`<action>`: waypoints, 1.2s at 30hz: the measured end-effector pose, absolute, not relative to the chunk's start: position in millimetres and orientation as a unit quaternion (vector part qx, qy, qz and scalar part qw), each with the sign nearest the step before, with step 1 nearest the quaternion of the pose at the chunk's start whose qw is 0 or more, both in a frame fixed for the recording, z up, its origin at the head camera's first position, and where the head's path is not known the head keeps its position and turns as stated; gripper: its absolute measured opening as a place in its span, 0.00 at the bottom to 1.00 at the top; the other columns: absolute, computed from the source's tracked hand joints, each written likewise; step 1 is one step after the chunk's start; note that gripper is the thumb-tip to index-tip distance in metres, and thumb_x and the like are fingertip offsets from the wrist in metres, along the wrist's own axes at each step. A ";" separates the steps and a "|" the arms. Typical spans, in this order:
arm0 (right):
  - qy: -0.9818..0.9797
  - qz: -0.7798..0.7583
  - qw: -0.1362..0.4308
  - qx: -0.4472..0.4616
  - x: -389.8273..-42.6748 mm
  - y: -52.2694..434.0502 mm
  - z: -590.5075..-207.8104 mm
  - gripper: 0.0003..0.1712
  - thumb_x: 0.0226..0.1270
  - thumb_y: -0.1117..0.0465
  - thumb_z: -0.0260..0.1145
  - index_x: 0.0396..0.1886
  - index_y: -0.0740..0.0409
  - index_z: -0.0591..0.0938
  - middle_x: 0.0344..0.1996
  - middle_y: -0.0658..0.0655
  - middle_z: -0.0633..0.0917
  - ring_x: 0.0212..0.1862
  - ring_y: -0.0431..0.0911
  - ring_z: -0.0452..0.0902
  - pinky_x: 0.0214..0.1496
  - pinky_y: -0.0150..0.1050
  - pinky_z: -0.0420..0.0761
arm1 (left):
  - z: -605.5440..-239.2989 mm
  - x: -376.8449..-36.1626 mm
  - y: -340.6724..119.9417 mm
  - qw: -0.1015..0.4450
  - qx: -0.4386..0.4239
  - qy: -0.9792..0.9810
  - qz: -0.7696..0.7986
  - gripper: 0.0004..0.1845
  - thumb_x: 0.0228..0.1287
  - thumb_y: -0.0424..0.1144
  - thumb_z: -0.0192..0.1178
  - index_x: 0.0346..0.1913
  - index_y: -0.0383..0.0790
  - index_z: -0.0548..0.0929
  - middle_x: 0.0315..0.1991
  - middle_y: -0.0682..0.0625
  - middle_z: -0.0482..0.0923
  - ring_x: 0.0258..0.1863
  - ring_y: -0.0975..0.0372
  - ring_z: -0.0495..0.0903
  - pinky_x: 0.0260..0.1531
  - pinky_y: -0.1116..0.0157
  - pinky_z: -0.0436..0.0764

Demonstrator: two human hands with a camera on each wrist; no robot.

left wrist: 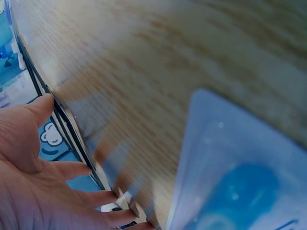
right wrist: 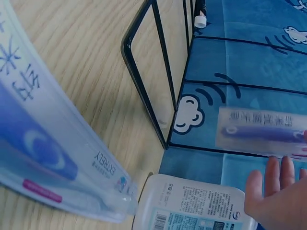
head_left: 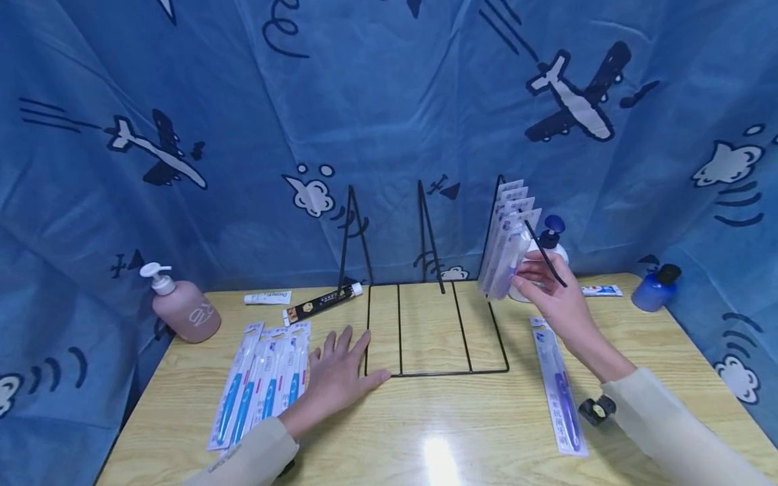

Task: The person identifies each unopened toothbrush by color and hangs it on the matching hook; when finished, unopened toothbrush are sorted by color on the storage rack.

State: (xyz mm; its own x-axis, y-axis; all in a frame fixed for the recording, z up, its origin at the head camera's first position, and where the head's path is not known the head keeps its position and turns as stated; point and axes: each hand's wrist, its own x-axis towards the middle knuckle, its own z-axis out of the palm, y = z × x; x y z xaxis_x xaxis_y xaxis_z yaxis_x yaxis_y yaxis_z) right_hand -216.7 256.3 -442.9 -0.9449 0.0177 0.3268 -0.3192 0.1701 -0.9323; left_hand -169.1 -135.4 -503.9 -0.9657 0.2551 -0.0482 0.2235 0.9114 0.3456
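Observation:
A black wire display rack [head_left: 450,372] stands on the wooden table, with hooks jutting toward me. From its right hook hang several packaged toothbrushes in a row. My right hand [head_left: 550,287] pinches the lower part of the front packaged toothbrush [head_left: 513,260], which has a purple handle in the right wrist view. Fingers spread, my left hand [head_left: 340,374] rests at the rack's left front corner; in the left wrist view its fingertips touch the frame's edge. Several blue packaged toothbrushes [head_left: 267,378] lie left of that hand. Another purple packaged toothbrush [head_left: 565,398] lies below my right forearm.
Behind the left hand lie a black toothpaste tube [head_left: 319,305] and a small white tube [head_left: 267,298]. A pink pump bottle [head_left: 188,310] stands far left. Beyond the right hand are a white pump bottle [right wrist: 196,203], another tube [head_left: 602,291] and a blue bottle [head_left: 653,290].

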 end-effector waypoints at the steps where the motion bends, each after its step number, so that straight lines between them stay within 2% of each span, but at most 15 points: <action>1: -0.752 0.638 0.139 0.097 -215.3 257.4 -442.6 0.24 0.81 0.65 0.69 0.70 0.62 0.73 0.55 0.54 0.84 0.57 0.41 0.81 0.56 0.27 0.80 | -503.6 -169.1 -135.6 0.047 0.122 0.976 0.172 0.48 0.74 0.69 0.63 0.85 0.42 0.67 0.84 0.31 0.56 0.81 0.29 0.54 0.71 0.23 0.56; 8: -0.784 0.601 0.139 0.063 -191.2 273.5 -442.1 0.28 0.84 0.60 0.67 0.73 0.68 0.70 0.57 0.50 0.83 0.57 0.37 0.81 0.57 0.24 0.79 | -503.2 -170.0 -135.4 0.045 0.125 0.976 0.175 0.48 0.74 0.69 0.64 0.85 0.42 0.67 0.84 0.31 0.56 0.81 0.29 0.53 0.70 0.23 0.56; 16: -0.810 0.583 0.058 -0.033 -151.4 300.4 -458.1 0.35 0.83 0.57 0.69 0.77 0.69 0.67 0.50 0.41 0.85 0.48 0.31 0.82 0.48 0.26 0.84 | -503.3 -170.5 -134.0 0.042 0.125 0.976 0.175 0.48 0.73 0.68 0.64 0.85 0.42 0.67 0.84 0.31 0.56 0.81 0.29 0.53 0.71 0.23 0.56; 18: -0.821 0.567 0.032 -0.057 -141.9 308.2 -464.7 0.39 0.82 0.55 0.71 0.79 0.70 0.65 0.52 0.44 0.86 0.47 0.29 0.81 0.47 0.26 0.83 | -502.9 -170.2 -133.7 0.043 0.126 0.976 0.173 0.48 0.74 0.68 0.64 0.85 0.42 0.67 0.84 0.31 0.56 0.81 0.29 0.54 0.70 0.23 0.56; 20: -0.830 0.552 0.002 -0.078 -133.5 315.5 -471.0 0.43 0.81 0.54 0.72 0.81 0.71 0.63 0.55 0.52 0.86 0.46 0.29 0.81 0.46 0.27 0.83 | -502.6 -170.3 -133.5 0.042 0.127 0.976 0.172 0.48 0.74 0.68 0.64 0.85 0.42 0.67 0.84 0.31 0.56 0.81 0.29 0.54 0.70 0.23 0.56; 24: -0.848 0.514 -0.079 -0.103 -123.3 326.1 -479.9 0.50 0.78 0.48 0.74 0.82 0.73 0.61 0.61 0.63 0.82 0.47 0.37 0.81 0.44 0.34 0.84 | -502.5 -170.6 -133.4 0.040 0.128 0.976 0.173 0.48 0.74 0.68 0.64 0.85 0.42 0.67 0.84 0.30 0.56 0.81 0.29 0.54 0.70 0.23 0.56; 28: -0.866 0.469 -0.143 -0.097 -120.7 331.6 -490.5 0.52 0.75 0.45 0.76 0.80 0.76 0.65 0.55 0.60 0.82 0.48 0.47 0.78 0.39 0.38 0.81 | -502.5 -170.6 -134.1 0.040 0.129 0.976 0.172 0.48 0.74 0.68 0.64 0.85 0.41 0.67 0.84 0.30 0.56 0.81 0.29 0.54 0.70 0.23 0.56; 33: -0.882 0.436 -0.154 -0.090 -120.1 331.2 -502.6 0.48 0.70 0.47 0.80 0.73 0.78 0.72 0.44 0.55 0.82 0.45 0.49 0.74 0.39 0.37 0.76 | -502.5 -170.4 -135.6 0.038 0.128 0.977 0.167 0.48 0.74 0.69 0.63 0.85 0.41 0.67 0.84 0.30 0.57 0.80 0.28 0.55 0.70 0.22 0.56; 36: -0.889 0.423 -0.150 -0.094 -120.0 328.0 -501.5 0.44 0.69 0.48 0.81 0.69 0.77 0.76 0.40 0.54 0.82 0.43 0.49 0.74 0.41 0.39 0.74 | -502.8 -169.0 -135.0 0.038 0.127 0.977 0.167 0.48 0.74 0.69 0.63 0.85 0.42 0.67 0.84 0.30 0.57 0.80 0.28 0.55 0.70 0.22 0.56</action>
